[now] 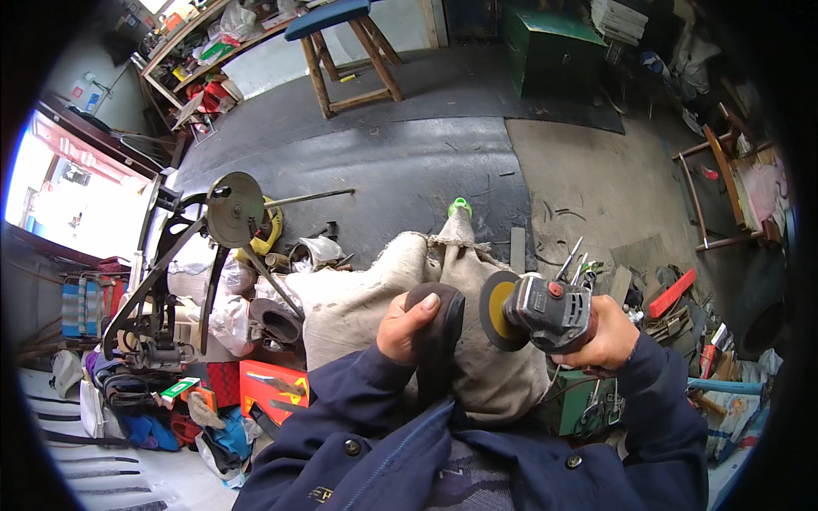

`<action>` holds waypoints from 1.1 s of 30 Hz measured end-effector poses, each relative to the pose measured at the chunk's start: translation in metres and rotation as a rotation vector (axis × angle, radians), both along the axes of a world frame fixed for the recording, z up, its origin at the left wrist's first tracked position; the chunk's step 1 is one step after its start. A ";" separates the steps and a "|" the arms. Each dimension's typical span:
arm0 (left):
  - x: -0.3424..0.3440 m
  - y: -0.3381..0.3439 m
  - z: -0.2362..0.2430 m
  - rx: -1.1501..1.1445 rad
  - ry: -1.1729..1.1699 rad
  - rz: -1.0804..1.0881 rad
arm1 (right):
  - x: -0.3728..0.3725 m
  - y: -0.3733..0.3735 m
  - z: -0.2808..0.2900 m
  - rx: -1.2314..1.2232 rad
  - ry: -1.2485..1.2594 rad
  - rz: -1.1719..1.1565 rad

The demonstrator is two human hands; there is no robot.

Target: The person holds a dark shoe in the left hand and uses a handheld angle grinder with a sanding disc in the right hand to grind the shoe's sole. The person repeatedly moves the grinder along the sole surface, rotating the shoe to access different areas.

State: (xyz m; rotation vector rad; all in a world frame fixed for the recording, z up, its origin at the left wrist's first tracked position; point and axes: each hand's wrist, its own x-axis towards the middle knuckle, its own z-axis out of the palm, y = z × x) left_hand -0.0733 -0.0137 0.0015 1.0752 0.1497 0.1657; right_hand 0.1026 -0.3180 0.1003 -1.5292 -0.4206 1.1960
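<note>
My left hand (400,328) grips a dark brown shoe (441,328), held upright with a black sole edge along its right side. My right hand (605,336) is closed on a dark angle grinder (550,311), whose disc (498,311) with a yellow face stands just right of the shoe, apart from it. Whether the disc spins I cannot tell. A beige cloth (349,315) covers my lap beneath both hands.
A metal hand-cranked machine (234,209) stands at left beside bags, boots and a red-orange box (273,387). Tools and scraps (673,294) lie at right. A blue-topped stool (336,34), green chest (554,51) and wooden frame (728,187) stand farther off.
</note>
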 end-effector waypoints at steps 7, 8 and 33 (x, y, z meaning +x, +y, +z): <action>-0.017 0.036 0.039 0.080 -0.102 0.111 | -0.020 0.006 0.011 0.104 -0.381 0.143; -0.020 0.034 0.038 0.087 -0.100 0.157 | -0.024 0.007 0.012 0.146 -0.411 0.142; -0.028 0.022 0.015 -0.332 0.029 0.235 | -0.045 0.080 0.030 0.032 -1.034 0.305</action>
